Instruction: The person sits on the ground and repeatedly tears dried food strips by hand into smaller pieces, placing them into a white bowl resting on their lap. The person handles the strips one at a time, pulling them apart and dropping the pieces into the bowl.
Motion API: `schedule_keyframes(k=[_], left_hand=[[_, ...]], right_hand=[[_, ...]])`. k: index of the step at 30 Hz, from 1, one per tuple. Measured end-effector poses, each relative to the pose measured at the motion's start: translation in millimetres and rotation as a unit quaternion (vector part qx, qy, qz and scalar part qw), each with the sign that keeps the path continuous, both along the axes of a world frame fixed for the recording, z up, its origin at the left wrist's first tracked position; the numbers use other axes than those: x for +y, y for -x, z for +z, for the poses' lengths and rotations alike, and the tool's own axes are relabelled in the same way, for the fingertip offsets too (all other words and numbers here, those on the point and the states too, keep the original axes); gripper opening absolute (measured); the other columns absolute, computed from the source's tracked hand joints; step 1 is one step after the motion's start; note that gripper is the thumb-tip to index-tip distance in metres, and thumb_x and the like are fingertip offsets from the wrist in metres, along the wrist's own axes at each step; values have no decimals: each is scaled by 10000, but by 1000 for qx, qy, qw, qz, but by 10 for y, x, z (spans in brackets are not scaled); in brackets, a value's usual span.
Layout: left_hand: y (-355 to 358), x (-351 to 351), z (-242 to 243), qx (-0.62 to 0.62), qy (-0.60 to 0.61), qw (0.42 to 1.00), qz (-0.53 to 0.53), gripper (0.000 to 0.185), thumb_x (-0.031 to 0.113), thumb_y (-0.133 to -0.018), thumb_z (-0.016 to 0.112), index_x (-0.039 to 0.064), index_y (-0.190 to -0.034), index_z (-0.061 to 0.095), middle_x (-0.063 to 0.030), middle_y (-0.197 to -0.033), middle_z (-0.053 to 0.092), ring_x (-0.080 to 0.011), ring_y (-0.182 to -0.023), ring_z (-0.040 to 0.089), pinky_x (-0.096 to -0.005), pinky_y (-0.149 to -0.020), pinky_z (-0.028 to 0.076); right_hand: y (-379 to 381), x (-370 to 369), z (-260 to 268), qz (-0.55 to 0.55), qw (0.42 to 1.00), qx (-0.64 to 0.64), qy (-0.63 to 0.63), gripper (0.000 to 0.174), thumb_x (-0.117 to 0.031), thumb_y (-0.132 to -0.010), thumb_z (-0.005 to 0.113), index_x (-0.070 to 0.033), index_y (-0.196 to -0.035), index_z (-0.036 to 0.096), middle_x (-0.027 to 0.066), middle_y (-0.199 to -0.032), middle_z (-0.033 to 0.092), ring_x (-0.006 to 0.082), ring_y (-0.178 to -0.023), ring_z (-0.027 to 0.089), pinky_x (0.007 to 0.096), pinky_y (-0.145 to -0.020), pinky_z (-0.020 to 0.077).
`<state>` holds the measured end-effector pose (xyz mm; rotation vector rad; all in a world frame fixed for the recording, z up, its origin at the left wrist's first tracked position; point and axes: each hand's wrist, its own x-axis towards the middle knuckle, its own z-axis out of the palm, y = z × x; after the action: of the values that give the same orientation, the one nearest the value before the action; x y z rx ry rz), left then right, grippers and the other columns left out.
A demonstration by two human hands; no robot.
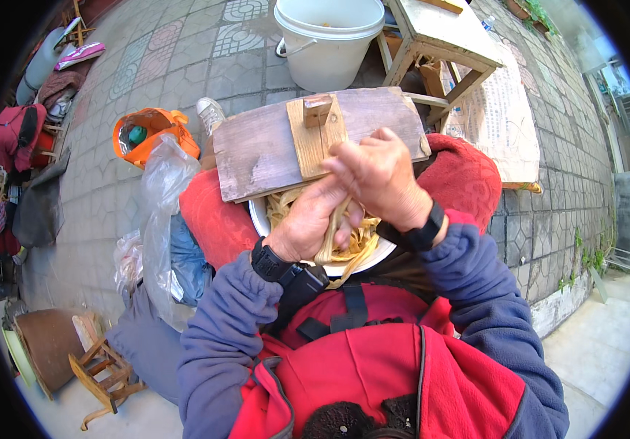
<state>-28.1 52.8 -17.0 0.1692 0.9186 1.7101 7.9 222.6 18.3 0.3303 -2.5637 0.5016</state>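
Both hands meet above a white basin [258, 217] that holds yellowish-brown strips of some soft plant-like material [367, 247]. My left hand [315, 217] is closed around a bundle of these strips [330, 236], whose looped end hangs below the fingers. Just above and to the right, my right hand [383, 175] is curled with its fingertips close together; whether a strip is pinched in it is hidden. Beyond the hands, a weathered wooden board [260, 153] lies across the knees, with a lighter wood piece [306, 137] and an upright wooden block [317, 110] on it.
A white plastic bucket [326, 60] stands ahead, beside a worn wooden stool [446, 35]. Flattened cardboard [512, 120] lies to the right. On the left are an orange bag [155, 123], clear plastic bags [164, 175] and a small wooden chair [106, 373].
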Motion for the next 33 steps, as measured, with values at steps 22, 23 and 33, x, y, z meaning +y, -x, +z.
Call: schedule_keyframes(k=[22,23,33], left_hand=[[-516,-100,152,132,36,985,106,497,104,-1025,548,-17,-1475,377,-67,-1215,602,-173,-1113,566,-311,-965,463],[-492,-121,106,72,45,991,99,467,106,-1021,558,-11,-1447,409,-44,-1146,622,-174,-1031,585,-318,-897,482],[-429,-293,-119,750,262,588,153,218,7,-864,659,-4,-1078,620,-133,-904,664,-294,-783,666,-384,-682,523]], right_hand=[[-488,-271,-264,25,848,-175,499,242,-110,-1002,605,-41,-1222,679,80,-1084,728,138,-1007,672,269,-872,519],[-481,-285,-295,-23,884,-187,428,235,-119,-988,620,-58,-1205,688,90,-1067,732,166,-990,699,275,-860,525],[-513,-185,-409,-14,970,-173,168,128,-203,-873,694,-80,-911,695,65,-842,636,276,-797,617,387,-727,457]])
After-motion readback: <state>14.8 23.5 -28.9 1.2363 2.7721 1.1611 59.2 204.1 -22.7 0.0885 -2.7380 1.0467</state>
